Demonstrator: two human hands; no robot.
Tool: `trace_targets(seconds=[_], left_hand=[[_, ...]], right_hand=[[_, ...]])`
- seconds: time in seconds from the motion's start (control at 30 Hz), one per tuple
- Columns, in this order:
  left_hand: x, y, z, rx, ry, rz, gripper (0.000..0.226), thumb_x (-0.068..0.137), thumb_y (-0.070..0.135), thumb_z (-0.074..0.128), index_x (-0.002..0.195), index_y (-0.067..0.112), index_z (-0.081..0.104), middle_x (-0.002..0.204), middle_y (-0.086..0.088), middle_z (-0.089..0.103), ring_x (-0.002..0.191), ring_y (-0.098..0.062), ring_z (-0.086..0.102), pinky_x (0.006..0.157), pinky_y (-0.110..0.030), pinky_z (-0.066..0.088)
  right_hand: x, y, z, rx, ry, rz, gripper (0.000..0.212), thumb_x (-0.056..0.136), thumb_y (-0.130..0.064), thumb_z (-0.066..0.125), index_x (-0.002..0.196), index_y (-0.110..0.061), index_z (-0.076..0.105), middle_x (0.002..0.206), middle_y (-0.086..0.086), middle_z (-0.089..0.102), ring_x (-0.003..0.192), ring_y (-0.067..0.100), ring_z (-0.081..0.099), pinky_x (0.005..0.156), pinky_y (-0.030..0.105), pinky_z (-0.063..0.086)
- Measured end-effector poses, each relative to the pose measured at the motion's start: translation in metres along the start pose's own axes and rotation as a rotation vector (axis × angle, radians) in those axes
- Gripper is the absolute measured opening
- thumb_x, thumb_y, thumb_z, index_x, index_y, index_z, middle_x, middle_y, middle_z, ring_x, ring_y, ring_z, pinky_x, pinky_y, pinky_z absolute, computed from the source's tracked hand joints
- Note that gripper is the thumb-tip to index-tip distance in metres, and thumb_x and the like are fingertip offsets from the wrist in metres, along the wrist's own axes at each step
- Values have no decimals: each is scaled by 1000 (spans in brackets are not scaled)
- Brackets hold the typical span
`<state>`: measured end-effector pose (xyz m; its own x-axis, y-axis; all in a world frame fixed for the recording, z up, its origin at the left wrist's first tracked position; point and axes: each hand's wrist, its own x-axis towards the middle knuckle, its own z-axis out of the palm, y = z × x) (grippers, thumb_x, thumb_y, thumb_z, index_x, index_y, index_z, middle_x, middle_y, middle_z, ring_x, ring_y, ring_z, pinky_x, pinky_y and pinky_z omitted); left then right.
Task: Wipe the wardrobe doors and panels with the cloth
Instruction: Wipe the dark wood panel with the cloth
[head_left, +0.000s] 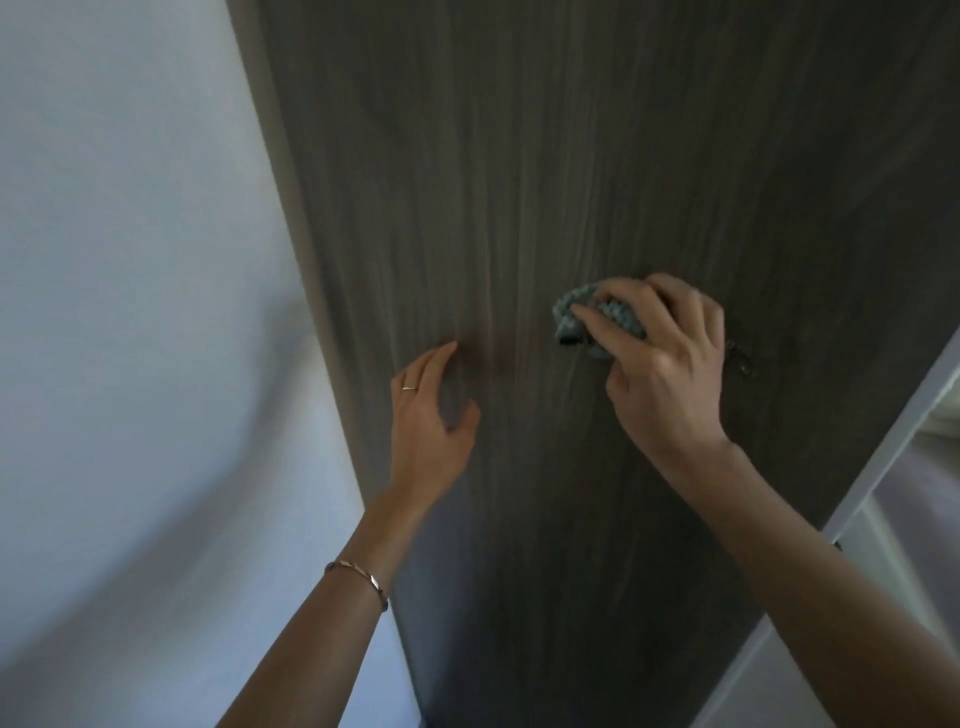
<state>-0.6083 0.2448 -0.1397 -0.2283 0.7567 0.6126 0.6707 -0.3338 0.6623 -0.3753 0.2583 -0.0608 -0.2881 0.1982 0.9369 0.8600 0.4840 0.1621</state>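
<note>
A tall wardrobe panel (545, 182) of dark grey-brown wood grain fills the middle of the view. My right hand (665, 364) presses a bunched grey-blue cloth (576, 317) flat against the panel at about mid-height. Most of the cloth is hidden under my fingers. My left hand (431, 415) rests to the left of it, fingers apart and fingertips touching the panel, holding nothing. It wears a ring, and a bracelet sits on that wrist.
A white wall (130, 312) runs along the panel's left edge. At the right, a pale frame (883, 457) borders the panel, with a lighter surface beyond it. A small dark fitting (740, 361) shows on the panel just right of my right hand.
</note>
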Motion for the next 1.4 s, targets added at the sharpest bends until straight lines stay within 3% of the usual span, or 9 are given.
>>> trace_targets(seconds=[0.23, 0.37, 0.6, 0.7, 0.87, 1.07, 1.2, 1.3, 1.4], left_hand=[[48, 34, -23, -97, 138, 107, 59, 92, 29, 66, 148, 35, 46, 153, 16, 39, 141, -17, 41, 118, -50, 43], [85, 59, -41, -119, 167, 201, 61, 88, 30, 65, 147, 28, 51, 146, 17, 41, 138, -17, 43, 112, -53, 48], [165, 144, -78, -33, 206, 459, 58, 86, 26, 62, 143, 14, 59, 138, -2, 57, 132, -18, 43, 113, -23, 32], [194, 165, -88, 23, 263, 520, 66, 84, 38, 55, 145, 14, 56, 138, -4, 55, 132, -22, 40, 113, -35, 35], [233, 190, -104, 109, 322, 578, 72, 84, 37, 61, 152, 16, 48, 143, -6, 48, 139, -26, 36, 114, -49, 41], [260, 210, -115, 188, 350, 556, 69, 88, 50, 51, 154, 29, 47, 149, -7, 48, 141, -29, 36, 109, -52, 42], [257, 210, -111, 174, 377, 558, 71, 88, 55, 45, 153, 27, 50, 147, -7, 49, 139, -32, 37, 108, -54, 42], [251, 203, -103, 153, 377, 578, 71, 90, 51, 46, 154, 21, 49, 150, -16, 45, 140, -38, 37, 115, -55, 40], [229, 186, -85, 138, 361, 565, 65, 95, 37, 58, 155, 16, 47, 155, -19, 37, 145, -39, 32, 119, -56, 37]], right_hand=[[117, 10, -13, -50, 226, 112, 42, 90, -1, 54, 120, -20, 76, 127, 2, 67, 121, 26, 44, 98, 45, 37], [148, 12, -20, -45, 239, 105, 43, 88, -4, 50, 120, -17, 75, 128, 3, 65, 122, 28, 45, 101, 45, 35], [201, 31, -44, -108, 262, 73, 46, 87, -9, 46, 122, -18, 74, 128, 2, 64, 122, 28, 48, 101, 45, 37], [233, 44, -55, -154, 333, 58, 44, 87, -12, 47, 121, -20, 74, 126, -1, 65, 119, 27, 51, 98, 43, 38], [305, 76, -86, -192, 368, 62, 40, 88, -6, 60, 123, -19, 73, 128, 1, 63, 120, 28, 52, 98, 43, 39], [381, 89, -122, -200, 413, 158, 39, 90, -6, 58, 124, -19, 72, 127, -1, 62, 120, 29, 52, 98, 42, 37], [345, 67, -105, -158, 344, 117, 35, 90, -21, 58, 122, -20, 71, 129, -3, 61, 124, 24, 50, 107, 43, 35], [267, 38, -67, -159, 146, -31, 40, 88, -33, 60, 126, -22, 69, 135, -2, 59, 128, 23, 49, 111, 41, 34], [154, 10, -25, -97, -46, -120, 38, 89, -33, 62, 126, -23, 69, 136, -2, 61, 129, 22, 50, 113, 43, 37]])
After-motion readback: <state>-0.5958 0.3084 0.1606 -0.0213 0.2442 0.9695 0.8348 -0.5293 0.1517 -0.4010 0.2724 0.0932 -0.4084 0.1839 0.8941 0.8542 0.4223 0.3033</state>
